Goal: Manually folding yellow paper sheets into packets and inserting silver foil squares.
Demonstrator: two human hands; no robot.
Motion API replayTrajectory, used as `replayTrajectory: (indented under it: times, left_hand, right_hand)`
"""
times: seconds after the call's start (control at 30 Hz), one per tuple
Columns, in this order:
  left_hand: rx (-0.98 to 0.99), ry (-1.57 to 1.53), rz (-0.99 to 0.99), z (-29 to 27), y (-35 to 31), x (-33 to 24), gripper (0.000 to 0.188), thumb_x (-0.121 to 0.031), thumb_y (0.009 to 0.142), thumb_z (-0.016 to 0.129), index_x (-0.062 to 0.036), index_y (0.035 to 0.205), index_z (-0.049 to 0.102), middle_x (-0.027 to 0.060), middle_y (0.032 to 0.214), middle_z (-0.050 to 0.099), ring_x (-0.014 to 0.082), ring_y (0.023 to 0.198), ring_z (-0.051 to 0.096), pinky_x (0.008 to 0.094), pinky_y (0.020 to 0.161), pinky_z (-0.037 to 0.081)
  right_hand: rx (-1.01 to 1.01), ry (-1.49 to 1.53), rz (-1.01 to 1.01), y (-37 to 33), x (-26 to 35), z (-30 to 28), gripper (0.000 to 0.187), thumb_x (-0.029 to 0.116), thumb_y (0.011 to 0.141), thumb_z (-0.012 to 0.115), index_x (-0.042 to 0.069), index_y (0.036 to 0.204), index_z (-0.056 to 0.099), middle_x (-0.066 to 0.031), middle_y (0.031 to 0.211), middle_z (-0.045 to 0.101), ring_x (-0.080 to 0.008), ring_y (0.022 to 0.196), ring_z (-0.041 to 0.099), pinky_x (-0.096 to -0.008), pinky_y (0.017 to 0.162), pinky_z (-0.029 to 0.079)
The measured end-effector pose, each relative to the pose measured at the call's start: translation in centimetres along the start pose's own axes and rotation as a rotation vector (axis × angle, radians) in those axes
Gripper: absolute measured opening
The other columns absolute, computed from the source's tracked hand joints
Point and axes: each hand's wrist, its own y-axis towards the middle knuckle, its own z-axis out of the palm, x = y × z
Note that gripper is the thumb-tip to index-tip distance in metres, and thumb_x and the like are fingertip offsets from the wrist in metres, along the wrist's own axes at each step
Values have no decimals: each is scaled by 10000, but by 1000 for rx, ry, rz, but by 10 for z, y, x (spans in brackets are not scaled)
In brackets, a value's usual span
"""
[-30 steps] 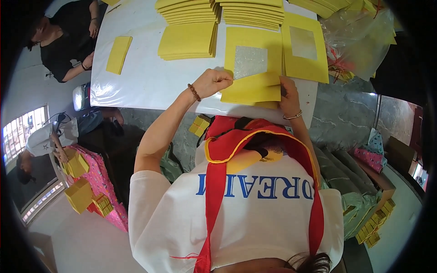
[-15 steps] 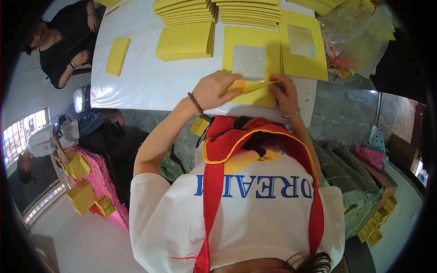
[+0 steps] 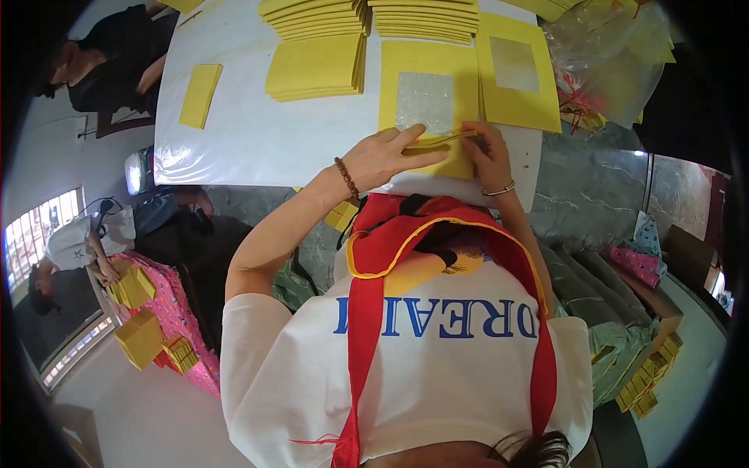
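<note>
A sheet of yellow joss paper (image 3: 390, 92) with a silver foil square (image 3: 425, 100) lies near the table's front edge. Its near part is turned up into a narrow fold between my hands. My left hand (image 3: 398, 152) rests over this fold with fingers stretched out and apart. The fingers of my right hand (image 3: 490, 156) pinch the fold's right end. Just to the right lies another foil-centred yellow sheet (image 3: 538, 109), partly under the first sheet's edge or beside it; I cannot tell which.
Folded yellow paper stacks (image 3: 316, 66) stand behind, and a small folded yellow packet (image 3: 200, 95) lies left on the white table (image 3: 250, 148). A clear plastic bag (image 3: 608, 54) sits back right. Two people are at the left, one beside a pink-covered table (image 3: 195, 343) with yellow bundles.
My left hand has opened from its grip on the fold and its fingers now stretch to the right across it. The right hand keeps its pinch. At the left, a person's arm has shifted.
</note>
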Motion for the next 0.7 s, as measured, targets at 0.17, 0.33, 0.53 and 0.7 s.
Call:
replayTrajectory:
  times: [0.17, 0.33, 0.53, 0.7]
  left_hand:
    - [28, -7, -37, 8, -6, 2, 549, -90, 705, 620, -139, 1234, 479, 126, 1215, 446, 261, 974, 485, 354, 815, 426]
    - [36, 25, -69, 3, -6, 1, 597, -200, 666, 688, -142, 1226, 488, 102, 1204, 464, 261, 992, 465, 360, 854, 396]
    - [60, -32, -5, 0, -3, 15, 588, -166, 655, 703, -136, 1205, 500, 95, 1174, 492, 258, 970, 481, 353, 865, 405]
    - [-60, -307, -74, -5, -5, 21, 384, -74, 747, 592, -117, 1122, 521, 123, 1134, 526, 291, 896, 560, 358, 756, 485]
  right_hand:
    - [34, -25, -8, 0, -2, 0, 248, 101, 774, 625, 74, 1019, 605, -62, 985, 594, -202, 946, 530, -295, 835, 406]
    - [-2, 26, 28, 0, -2, 2, 241, 122, 751, 644, 77, 988, 625, -70, 950, 618, -220, 915, 538, -312, 816, 413]
    - [88, 7, 48, -2, -8, -2, 257, 69, 803, 601, 64, 1060, 583, -37, 1032, 569, -151, 977, 505, -259, 860, 384]
    - [25, 479, 216, -4, -8, -3, 361, 131, 759, 644, 68, 1106, 569, -63, 1015, 601, -189, 981, 535, -295, 871, 399]
